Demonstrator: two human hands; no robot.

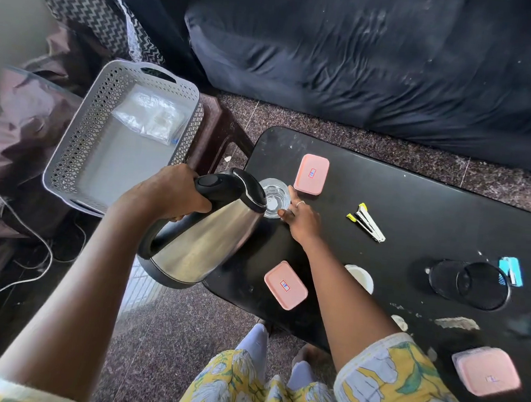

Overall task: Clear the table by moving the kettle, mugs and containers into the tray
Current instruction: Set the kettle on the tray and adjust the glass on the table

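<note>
My left hand (174, 192) grips the black handle of a steel kettle (208, 244), held tilted in the air over the left end of the black table (418, 215). Beside the kettle's lid stands a clear glass mug (274, 197), and my right hand (301, 219) has its fingers on the mug's side. Three pink-lidded containers lie on the table: one behind the glass (312, 174), one near the front edge (286, 285), one at the right front (486, 371). The grey perforated tray (79, 137) sits to the left on a brown stool, with a clear plastic bag (149, 115) inside.
A stapler (369, 222), a black mesh cup lying on its side (470, 283), a blue item (510, 271) and a white lid (360, 276) lie on the table. A dark sofa (385, 56) runs behind it. White cables (26, 242) trail on the floor at left.
</note>
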